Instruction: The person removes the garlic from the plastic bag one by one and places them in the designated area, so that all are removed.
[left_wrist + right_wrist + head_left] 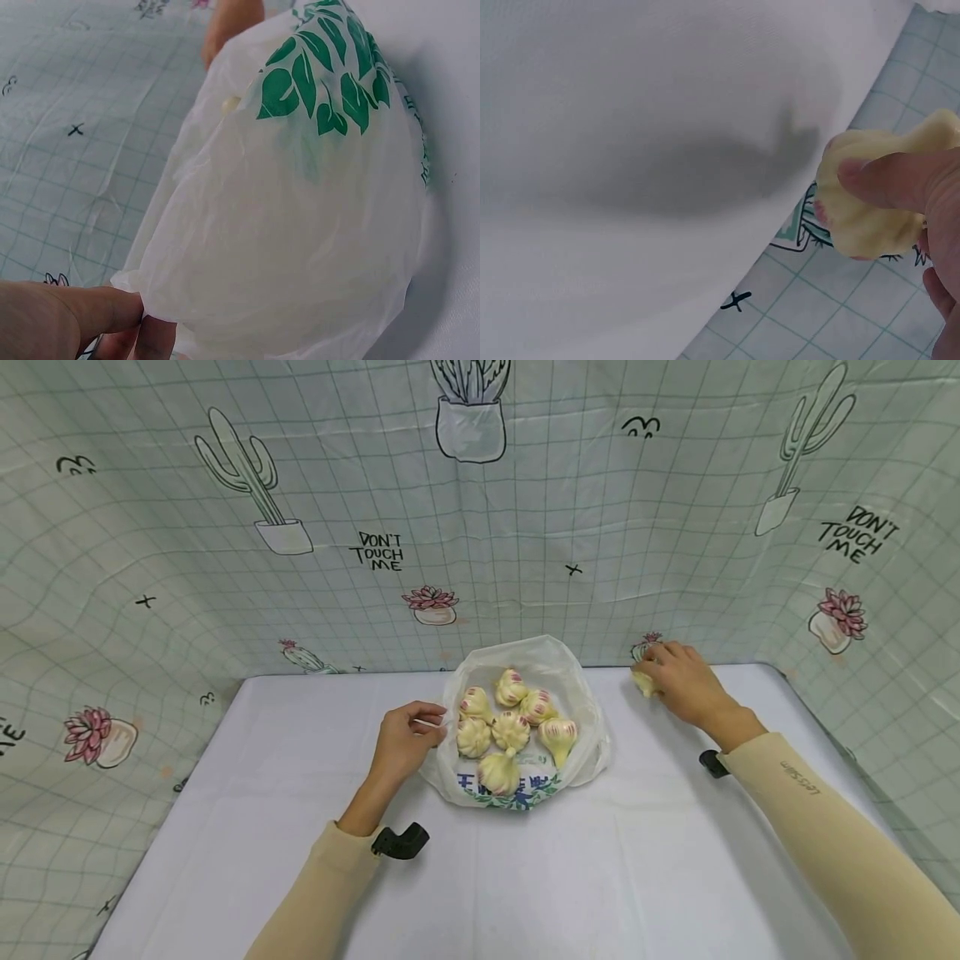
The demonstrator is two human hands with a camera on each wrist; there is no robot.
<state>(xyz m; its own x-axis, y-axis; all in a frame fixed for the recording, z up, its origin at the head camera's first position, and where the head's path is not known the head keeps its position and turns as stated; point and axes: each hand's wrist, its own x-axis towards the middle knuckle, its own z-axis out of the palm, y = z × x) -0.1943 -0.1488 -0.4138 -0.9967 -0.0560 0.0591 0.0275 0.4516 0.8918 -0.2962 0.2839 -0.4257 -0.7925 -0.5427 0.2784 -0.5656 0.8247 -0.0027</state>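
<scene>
A white plastic bag (592, 752) with green leaf print lies with its mouth spread, holding several garlic bulbs (511, 730). My left hand (406, 739) pinches the bag's left rim between thumb and fingers; the left wrist view shows the thumb against the plastic (285, 240). Over the back right of the table, my right hand (681, 683) grips one garlic bulb (870, 191) with the thumb pressed along its side. That bulb is pale yellow with pinkish marks, and in the right wrist view it appears above the tabletop, its shadow apart from it.
The bag stands near the back edge of a white-covered table (540, 885). Behind and at both sides hangs a gridded cloth (510, 510) with cactus drawings and lettering. A black wrist device (401, 842) is on my left sleeve, another (713, 764) on my right.
</scene>
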